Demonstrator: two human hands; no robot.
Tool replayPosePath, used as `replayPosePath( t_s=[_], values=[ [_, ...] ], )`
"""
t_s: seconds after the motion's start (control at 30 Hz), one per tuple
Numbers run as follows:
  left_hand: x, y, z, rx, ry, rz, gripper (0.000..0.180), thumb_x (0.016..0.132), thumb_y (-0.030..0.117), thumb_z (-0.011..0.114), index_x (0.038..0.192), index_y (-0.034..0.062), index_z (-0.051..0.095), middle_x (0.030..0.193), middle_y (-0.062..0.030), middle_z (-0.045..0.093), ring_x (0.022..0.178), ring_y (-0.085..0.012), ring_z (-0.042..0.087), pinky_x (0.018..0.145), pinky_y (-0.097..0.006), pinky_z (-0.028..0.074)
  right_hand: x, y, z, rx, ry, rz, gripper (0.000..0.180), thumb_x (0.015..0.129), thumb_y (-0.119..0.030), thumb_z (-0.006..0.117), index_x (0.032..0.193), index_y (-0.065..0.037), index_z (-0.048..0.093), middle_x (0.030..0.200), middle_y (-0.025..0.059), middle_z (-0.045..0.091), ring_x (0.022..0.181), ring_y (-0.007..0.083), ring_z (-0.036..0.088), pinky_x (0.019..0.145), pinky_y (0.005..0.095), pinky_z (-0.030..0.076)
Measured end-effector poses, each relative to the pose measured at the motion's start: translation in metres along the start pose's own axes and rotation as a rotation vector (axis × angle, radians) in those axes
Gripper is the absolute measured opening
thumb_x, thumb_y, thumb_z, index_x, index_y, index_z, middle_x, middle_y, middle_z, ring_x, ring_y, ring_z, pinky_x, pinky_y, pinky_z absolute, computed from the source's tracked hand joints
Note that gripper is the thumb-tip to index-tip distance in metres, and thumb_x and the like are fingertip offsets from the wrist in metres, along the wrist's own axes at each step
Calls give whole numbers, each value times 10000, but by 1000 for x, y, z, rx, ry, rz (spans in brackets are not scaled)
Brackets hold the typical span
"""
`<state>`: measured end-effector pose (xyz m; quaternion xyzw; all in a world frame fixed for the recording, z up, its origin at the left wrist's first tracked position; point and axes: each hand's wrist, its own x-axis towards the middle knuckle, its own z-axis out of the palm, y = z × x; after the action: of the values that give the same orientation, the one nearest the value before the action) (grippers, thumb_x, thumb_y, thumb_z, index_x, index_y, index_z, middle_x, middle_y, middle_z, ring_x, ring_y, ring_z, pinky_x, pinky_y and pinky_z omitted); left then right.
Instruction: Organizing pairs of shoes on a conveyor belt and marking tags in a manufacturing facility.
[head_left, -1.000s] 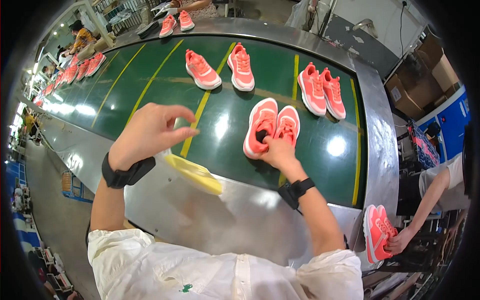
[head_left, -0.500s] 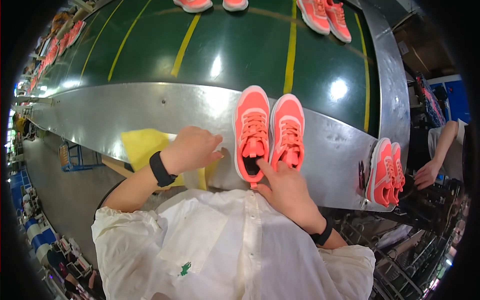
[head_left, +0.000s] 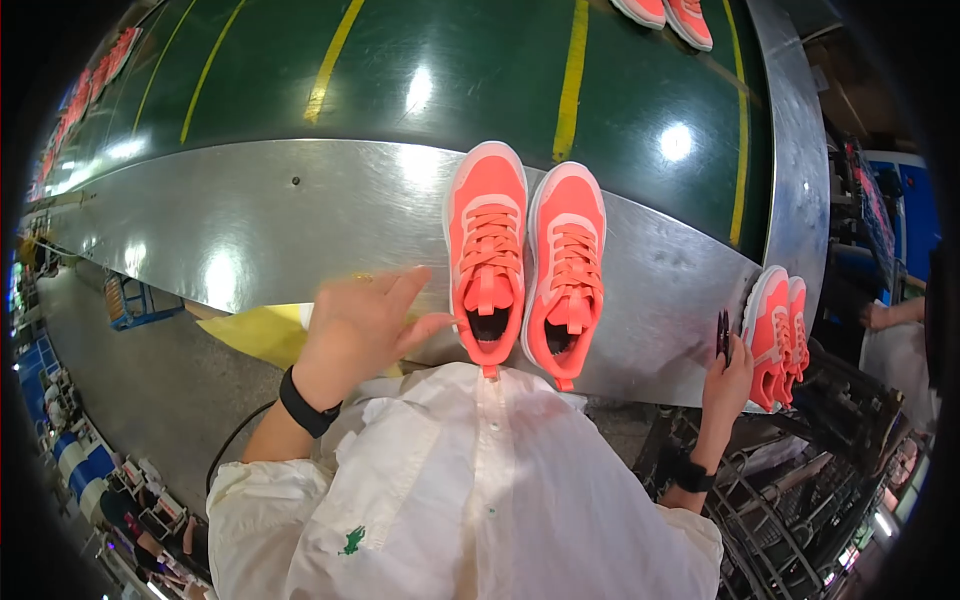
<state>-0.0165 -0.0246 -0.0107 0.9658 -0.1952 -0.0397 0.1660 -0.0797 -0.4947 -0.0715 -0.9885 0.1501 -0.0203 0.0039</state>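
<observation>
A pair of coral lace-up sneakers stands upright on the metal ledge in front of me, toes pointing away. My left hand (head_left: 362,325) is open, its fingers stretched out, beside the left sneaker (head_left: 490,255). Its thumb tip reaches the heel collar or stops just short of it; I cannot tell which. The right sneaker (head_left: 568,270) has no hand on it. Off to the right, my right hand (head_left: 728,382) has its fingers closed on a small black tool that looks like thread snips (head_left: 722,335), near the ledge's front edge.
A second coral pair (head_left: 775,335) sits at the ledge's (head_left: 330,220) right end. Beyond the ledge runs a green conveyor belt (head_left: 480,80) with yellow lines, carrying more sneakers (head_left: 668,15). Yellow sheeting (head_left: 260,335) hangs at the front edge. Another person's arm (head_left: 895,312) shows at far right.
My right hand has left the right sneaker's opening and moved right to the black snips. My left hand has come closer to the left sneaker. Sneakers on the belt have shifted partly out of view.
</observation>
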Motion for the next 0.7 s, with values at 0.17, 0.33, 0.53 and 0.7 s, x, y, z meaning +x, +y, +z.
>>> replayPosePath(
  t_s=[0.17,0.33,0.53,0.7],
  values=[
    [12,15,6,-40,32,53,539,733,379,768,1159,98,594,827,-52,675,605,-242,612,518,-351,470,2,14,36,-94,10,-4,410,811,-61,586,1215,-10,544,1152,212,576,1057,385,551,903,442,448],
    [17,20,11,-38,84,94,532,765,360,714,1208,108,561,673,-10,531,528,-173,548,469,-309,425,7,16,45,441,-27,161,374,849,-53,567,1217,9,542,1024,130,626,853,253,616,743,363,499],
    [13,25,29,-92,98,0,637,706,277,777,1280,119,549,740,0,594,509,-169,527,457,-303,417,23,-68,17,1577,-310,560,376,924,-105,542,1283,-7,491,960,70,628,759,155,628,650,317,561],
    [12,19,41,-192,180,-7,593,691,233,768,1242,117,584,651,9,499,473,-170,478,441,-304,390,41,-136,-17,1639,-473,546,365,944,-152,498,1282,-14,479,881,56,577,665,138,586,575,263,505]
  ],
)
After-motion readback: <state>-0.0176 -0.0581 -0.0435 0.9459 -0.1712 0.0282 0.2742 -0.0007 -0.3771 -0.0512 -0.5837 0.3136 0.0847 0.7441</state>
